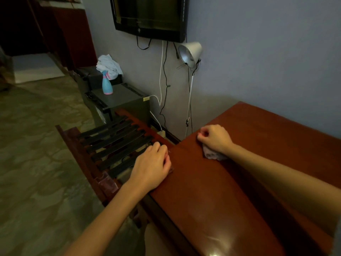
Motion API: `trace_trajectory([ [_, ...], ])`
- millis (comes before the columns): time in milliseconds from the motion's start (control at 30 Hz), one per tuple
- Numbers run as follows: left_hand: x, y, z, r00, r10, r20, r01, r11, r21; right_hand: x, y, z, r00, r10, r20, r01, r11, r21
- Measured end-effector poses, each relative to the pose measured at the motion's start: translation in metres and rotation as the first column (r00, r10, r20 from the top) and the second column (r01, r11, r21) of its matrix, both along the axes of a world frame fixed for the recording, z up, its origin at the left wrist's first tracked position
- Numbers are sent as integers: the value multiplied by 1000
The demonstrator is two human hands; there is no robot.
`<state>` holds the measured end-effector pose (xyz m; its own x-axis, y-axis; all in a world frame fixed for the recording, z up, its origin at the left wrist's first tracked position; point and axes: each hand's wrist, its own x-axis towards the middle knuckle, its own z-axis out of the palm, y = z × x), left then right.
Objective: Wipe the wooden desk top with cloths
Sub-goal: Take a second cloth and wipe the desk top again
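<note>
Head view: right fingers (203, 135) clench cloth (212, 155) on desk (239, 182); left fingers (162, 150) unclear, beside rack (114, 143).

place: home room | cues: wall TV (149, 15), lamp (191, 52), wooden desk (249, 145)

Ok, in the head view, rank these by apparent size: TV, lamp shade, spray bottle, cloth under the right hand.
1. TV, cropped by the frame top
2. lamp shade
3. spray bottle
Unranked: cloth, mostly hidden under the right hand.

Glossy reddish-brown wooden desk top (203, 191); crumpled pale cloth (212, 155) near its far corner.
</note>
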<state>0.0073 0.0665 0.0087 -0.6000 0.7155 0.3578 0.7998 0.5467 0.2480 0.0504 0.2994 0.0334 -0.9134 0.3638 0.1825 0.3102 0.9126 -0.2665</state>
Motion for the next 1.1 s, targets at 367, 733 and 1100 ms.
trace_trajectory([
  [367, 0, -1, -1, 1000, 1, -29, -1, 1000, -2, -12, -54, -8, 972, 230, -54, -225, 970, 90],
  [733, 0, 1, -1, 999, 15, -39, -15, 1000, 14, -18, 23, -6, 999, 29, -37, -28, 999, 30],
  [1100, -3, 19, 20, 999, 5, -35, -11, 985, -170, 12, -35, -9, 955, 296, -28, -295, 955, 30],
])
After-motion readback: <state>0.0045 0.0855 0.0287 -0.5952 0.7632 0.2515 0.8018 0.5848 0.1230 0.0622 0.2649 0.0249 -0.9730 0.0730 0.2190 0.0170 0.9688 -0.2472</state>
